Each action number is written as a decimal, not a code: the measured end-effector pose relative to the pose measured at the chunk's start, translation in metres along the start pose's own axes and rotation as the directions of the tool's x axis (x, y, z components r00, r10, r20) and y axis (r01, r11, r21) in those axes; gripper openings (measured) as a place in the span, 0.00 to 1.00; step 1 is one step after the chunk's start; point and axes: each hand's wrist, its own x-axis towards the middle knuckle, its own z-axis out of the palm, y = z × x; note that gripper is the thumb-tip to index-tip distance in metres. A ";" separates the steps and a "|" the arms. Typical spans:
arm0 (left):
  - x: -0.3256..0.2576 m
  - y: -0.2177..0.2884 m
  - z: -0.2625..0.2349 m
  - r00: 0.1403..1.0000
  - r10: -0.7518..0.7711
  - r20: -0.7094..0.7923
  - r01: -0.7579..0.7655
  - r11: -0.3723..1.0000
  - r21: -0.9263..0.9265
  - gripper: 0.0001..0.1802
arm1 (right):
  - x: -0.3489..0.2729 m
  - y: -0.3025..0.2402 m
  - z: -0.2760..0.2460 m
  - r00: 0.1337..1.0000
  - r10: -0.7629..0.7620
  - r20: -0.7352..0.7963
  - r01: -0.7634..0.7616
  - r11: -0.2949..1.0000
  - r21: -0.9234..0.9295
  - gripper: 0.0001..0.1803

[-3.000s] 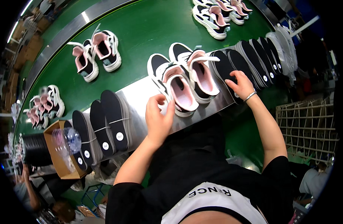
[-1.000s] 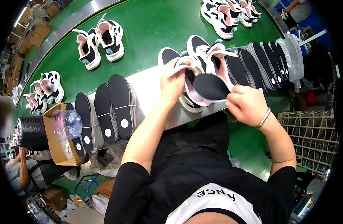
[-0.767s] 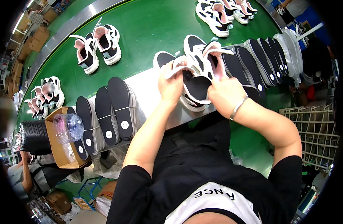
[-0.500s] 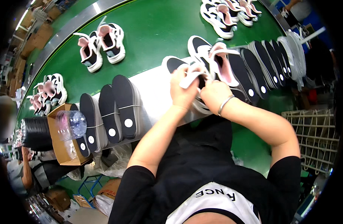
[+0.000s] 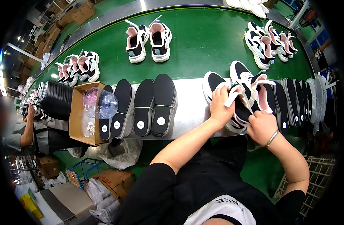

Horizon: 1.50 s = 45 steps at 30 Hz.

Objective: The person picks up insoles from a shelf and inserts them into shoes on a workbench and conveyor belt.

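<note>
Left hand [image 5: 221, 107]: bent narrowly around the raised tongue of a white, black and pink sneaker [image 5: 236, 93], gripping padded cloth.
Right hand [image 5: 262, 128]: curled tight at the same sneaker's heel opening; cannot tell whether pinching collar or insert; ringed at the wrist by a smooth silvery bangle [image 5: 272, 138].
Held sneaker: pointing toe-away on the shiny metal table [image 5: 192, 101]; black cloth toe, thick white sole, loose white strap.
Insert: flat black sheet-like insole [image 5: 241, 110], showing inside the opening, partly hidden.
Matching sneaker [image 5: 262, 98]: just beside, to the right; lined in soft pink, collar gaping.
Right-hand stacks: long rounded black insoles with grey edges [image 5: 288, 103], leaning in a row.
Left-hand stacks: similar black-topped insole bundles [image 5: 163, 101], bound with thin pale string.
Labels: round white stickers [image 5: 161, 121] near the heel ends, dark-printed.
Farther left: open brown cardboard box [image 5: 77, 117], holding clear rounded plastic containers [image 5: 107, 105]; beyond, a glossy black ribbed stack [image 5: 55, 100].
Beyond the table: smooth green surface [image 5: 205, 41], bearing an upright sneaker pair [image 5: 160, 41], with more clustered at either side.
Clothing: black shirt [image 5: 172, 195], white-panelled at the chest, dark-lettered.
</note>
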 end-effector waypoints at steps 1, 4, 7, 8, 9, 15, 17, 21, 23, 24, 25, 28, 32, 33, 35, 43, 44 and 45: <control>0.000 0.002 0.001 1.000 -0.009 0.015 0.010 0.999 -0.032 0.13 | 0.005 0.002 0.012 0.995 -0.057 -0.080 0.057 0.998 0.003 0.08; 0.001 0.005 0.004 0.995 -0.022 0.093 0.034 0.991 -0.131 0.14 | 0.034 -0.004 0.035 0.997 -0.056 -0.058 0.059 0.996 0.061 0.05; -0.002 0.004 0.003 0.993 -0.003 0.121 0.023 0.986 -0.163 0.15 | 0.055 -0.008 0.052 0.997 -0.026 0.069 0.021 0.997 0.072 0.07; -0.003 0.002 0.001 0.992 0.023 0.122 0.000 0.984 -0.179 0.16 | 0.059 -0.009 0.054 0.993 -0.044 0.108 0.039 0.998 0.046 0.08; -0.003 0.002 -0.002 0.991 0.047 0.122 -0.023 0.981 -0.194 0.16 | 0.064 -0.010 0.053 0.993 -0.050 0.111 0.044 0.998 0.052 0.08; 0.001 0.008 0.004 0.987 0.027 0.161 0.017 0.964 -0.264 0.17 | 0.085 0.003 0.064 0.835 -0.242 0.494 0.167 0.967 0.192 0.11; 0.004 0.003 0.006 0.982 0.034 0.183 0.015 0.965 -0.261 0.17 | 0.088 -0.009 0.026 0.740 -0.239 0.629 0.176 0.971 0.161 0.13; 0.001 0.001 0.011 0.982 0.089 0.167 -0.051 0.975 -0.218 0.18 | 0.088 -0.014 0.057 0.959 -0.098 0.267 0.124 0.989 -0.082 0.23; 0.002 -0.004 0.006 0.977 0.125 0.170 -0.086 0.972 -0.220 0.17 | 0.091 -0.022 0.042 0.897 -0.056 0.438 0.134 0.979 -0.150 0.23; 0.004 0.001 0.005 0.971 0.137 0.197 -0.093 0.972 -0.216 0.17 | 0.087 -0.016 0.046 0.883 -0.060 0.466 0.143 0.979 -0.146 0.23; 0.006 0.006 0.003 0.964 0.147 0.220 -0.101 0.972 -0.211 0.17 | 0.083 -0.012 0.050 0.867 -0.068 0.493 0.157 0.977 -0.142 0.22; 0.008 -0.002 0.005 0.967 0.114 0.229 -0.065 0.976 -0.209 0.20 | 0.068 -0.009 0.019 0.842 -0.164 0.514 0.175 0.984 0.027 0.15; 0.004 0.000 0.003 0.960 0.072 0.270 -0.030 0.988 -0.155 0.22 | 0.036 0.001 0.017 0.844 -0.164 0.510 0.053 0.973 0.224 0.13; 0.003 0.000 0.003 0.959 0.070 0.275 -0.027 0.987 -0.158 0.22 | 0.028 0.002 0.012 0.838 -0.151 0.524 0.016 0.968 0.252 0.14; 0.003 -0.001 0.005 0.958 0.105 0.265 -0.057 0.982 -0.180 0.23 | 0.029 0.006 0.040 0.838 -0.132 0.530 -0.006 0.968 0.251 0.15; 0.062 -0.026 -0.041 0.565 0.239 0.790 0.024 0.952 -0.304 0.20 | 0.027 0.009 0.069 0.924 -0.200 0.326 0.129 0.965 0.227 0.14; 0.086 -0.023 -0.063 0.453 0.076 0.888 0.183 0.967 -0.176 0.20 | 0.022 0.011 0.071 0.945 -0.217 0.246 0.170 0.966 0.195 0.13; 0.109 -0.034 -0.082 0.605 0.100 0.790 -0.067 0.995 -0.075 0.18 | 0.023 0.010 0.069 0.936 -0.212 0.281 0.153 0.964 0.218 0.13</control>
